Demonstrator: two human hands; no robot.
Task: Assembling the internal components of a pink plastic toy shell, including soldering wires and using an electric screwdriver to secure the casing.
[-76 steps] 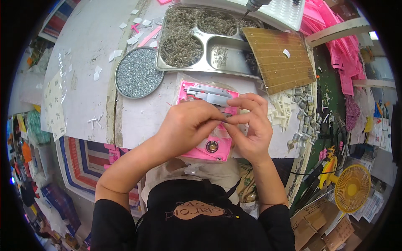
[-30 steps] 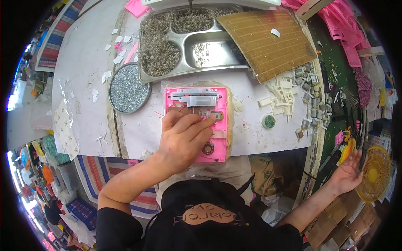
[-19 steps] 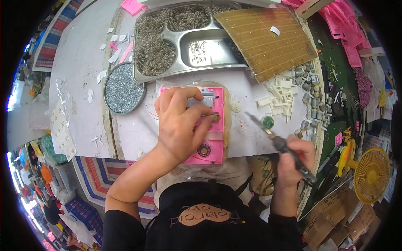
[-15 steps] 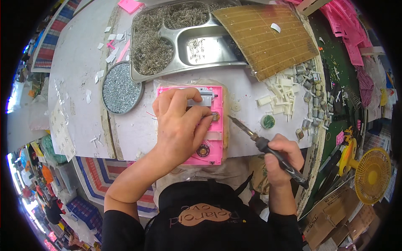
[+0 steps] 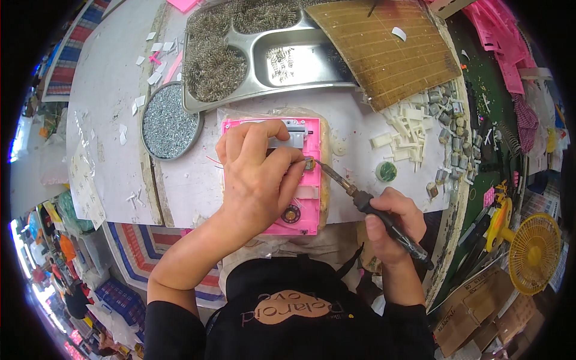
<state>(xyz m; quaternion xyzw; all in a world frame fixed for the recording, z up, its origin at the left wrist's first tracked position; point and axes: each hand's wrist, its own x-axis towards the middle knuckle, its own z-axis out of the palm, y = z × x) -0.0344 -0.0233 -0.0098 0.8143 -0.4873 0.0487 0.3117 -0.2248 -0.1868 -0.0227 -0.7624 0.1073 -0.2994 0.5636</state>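
- Left hand lies flat over the pink plastic housing, fingers spread and pressing down; its grip closes on nothing that shows. Fingertips bunch near a small round metal part, and whether they pinch a wire there cannot be told.
- The housing sits on the tabletop near its front edge, on a clear plastic bag over a tan pad. The hand hides most of the housing's middle; only the grey slide piece at the top, the right strip and a round speaker-like disc below are plain.
- Right hand has its grip clamped on the dark handle of a soldering iron. The tip is at the round metal part (contact looks likely, but the spot is too small to confirm).
- Round tin of small screws just left of the housing.
- Steel compartment tray holds springs; its top edge is cut off by the frame.
- Brown gridded board overlaps the tray's right end.
- White plastic bits and small metal cylinders lie right of the housing; their exact kind is unclear.
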